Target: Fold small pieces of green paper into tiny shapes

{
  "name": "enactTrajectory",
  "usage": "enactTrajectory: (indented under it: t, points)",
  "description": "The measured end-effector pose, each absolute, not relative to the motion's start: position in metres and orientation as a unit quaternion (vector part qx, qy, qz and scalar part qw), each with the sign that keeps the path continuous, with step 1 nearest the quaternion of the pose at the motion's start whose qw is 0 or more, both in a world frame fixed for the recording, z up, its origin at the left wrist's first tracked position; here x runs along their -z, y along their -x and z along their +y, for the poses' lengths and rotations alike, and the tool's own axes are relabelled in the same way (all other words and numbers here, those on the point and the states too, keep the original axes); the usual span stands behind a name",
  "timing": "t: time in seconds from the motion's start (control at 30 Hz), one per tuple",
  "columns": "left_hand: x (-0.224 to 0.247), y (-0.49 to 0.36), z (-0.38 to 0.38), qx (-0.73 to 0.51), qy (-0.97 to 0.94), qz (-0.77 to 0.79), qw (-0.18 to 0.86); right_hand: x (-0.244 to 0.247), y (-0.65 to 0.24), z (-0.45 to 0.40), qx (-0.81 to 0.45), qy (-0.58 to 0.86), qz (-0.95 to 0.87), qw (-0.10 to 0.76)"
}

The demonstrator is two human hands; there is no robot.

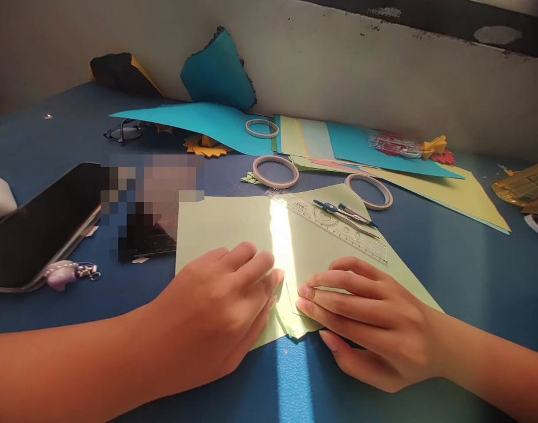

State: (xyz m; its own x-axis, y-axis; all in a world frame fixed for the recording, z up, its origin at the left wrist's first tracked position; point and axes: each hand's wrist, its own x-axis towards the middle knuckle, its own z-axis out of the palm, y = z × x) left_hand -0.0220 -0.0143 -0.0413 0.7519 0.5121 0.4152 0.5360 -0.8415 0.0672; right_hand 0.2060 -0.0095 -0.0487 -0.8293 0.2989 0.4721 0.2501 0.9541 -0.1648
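A light green paper sheet (224, 223) lies on the blue table under both my hands. At its near edge is a small folded piece of light green paper (295, 314), lit by a strip of sunlight. My right hand (374, 317) pinches this piece from the right, fingertips on top and thumb lower at the sheet's edge. On the left, my left hand (229, 299) is closed, fingers curled and fingertips close to the folded piece; what they grip is hidden. Across the sheet's far right part lie a clear ruler (361, 239) and a blue-and-silver compass (339, 212).
Tape rolls (275, 172) stand beyond the sheet, before blue paper (184, 120) and yellow paper (463, 191). At left are a dark phone (52, 217) with a purple charm (62, 275), a blurred-out device and glasses (125, 132). A wall (339, 64) bounds the back.
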Motion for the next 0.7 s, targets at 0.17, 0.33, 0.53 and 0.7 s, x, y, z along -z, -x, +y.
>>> enactTrajectory:
  t: [0.17, 0.33, 0.53, 0.7]
  points:
    - [0.0401, 0.0232, -0.0187, 0.243, 0.944, -0.219, 0.028, 0.048, -0.2062, -0.0098, -0.041, 0.137, -0.956, 0.256]
    - [0.0431, 0.0221, -0.0231, 0.225, 0.951, -0.212, -0.007, 0.0475, -0.206, -0.0088, -0.032, 0.138, -0.955, 0.263]
    - [0.0404, 0.0229, -0.0236, 0.197, 0.959, -0.203, -0.019, 0.0478, -0.2039, -0.0104, -0.008, 0.247, -0.916, 0.317]
    - [0.0395, 0.0255, -0.0192, 0.204, 0.958, -0.198, -0.046, 0.0481, -0.1995, -0.018, -0.073, 0.28, -0.905, 0.311]
